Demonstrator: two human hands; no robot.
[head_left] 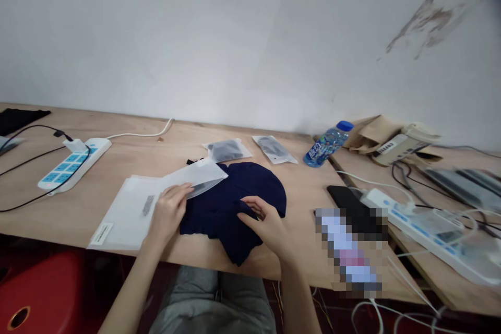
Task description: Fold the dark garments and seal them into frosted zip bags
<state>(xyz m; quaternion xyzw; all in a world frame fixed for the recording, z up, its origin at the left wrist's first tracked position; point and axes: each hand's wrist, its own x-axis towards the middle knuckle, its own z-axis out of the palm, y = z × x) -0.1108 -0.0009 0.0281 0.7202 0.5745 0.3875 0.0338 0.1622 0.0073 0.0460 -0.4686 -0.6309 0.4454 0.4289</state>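
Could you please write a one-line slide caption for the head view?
Left hand gripping a translucent white bag, right hand at dark blue cloth, on a wooden table.

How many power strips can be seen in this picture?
2: one white power strip lies at the picture's left side, a second power strip at its right side.

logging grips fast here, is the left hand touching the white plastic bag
Touching. The head view shows it: the left hand grips the white plastic bag at an edge near its raised end, with no gap between them.
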